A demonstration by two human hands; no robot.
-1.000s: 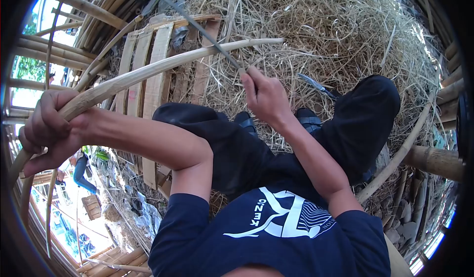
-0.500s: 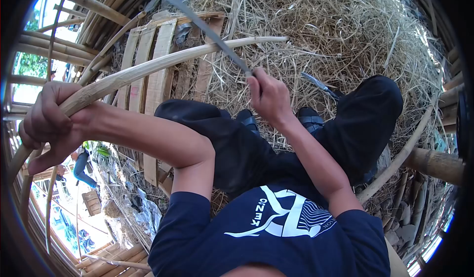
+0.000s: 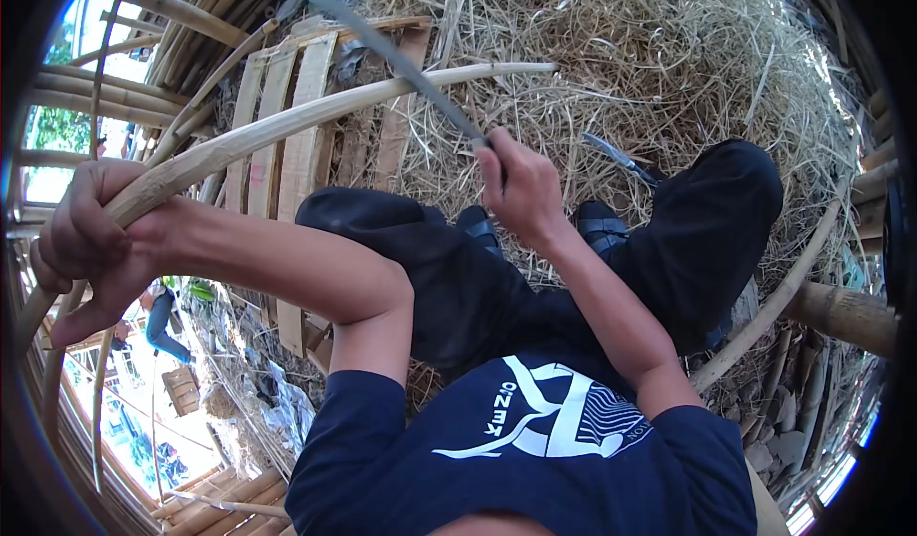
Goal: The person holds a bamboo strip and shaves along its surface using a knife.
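My left hand (image 3: 100, 240) is wrapped round the thick end of a long, curved, pale wooden stick (image 3: 287, 120) at the left. The stick reaches across to the upper middle, its thin end over the straw. My right hand (image 3: 521, 182) is closed on the handle of a long blade (image 3: 373, 39), which points to the upper left. The blade crosses over the stick; whether the two touch is unclear. Most of the handle is hidden in my fist.
Straw (image 3: 611, 58) covers the ground ahead, with a knife (image 3: 616, 157) lying on it near my right knee. A slatted wooden pallet (image 3: 301, 96) lies left of centre. Bamboo poles (image 3: 845, 316) stick in at the right. Another person's leg (image 3: 162, 326) shows outside, lower left.
The blade has shifted slightly along the stick, its tip swinging a little. The stick's thin end has risen slightly in view. Both hands keep their hold.
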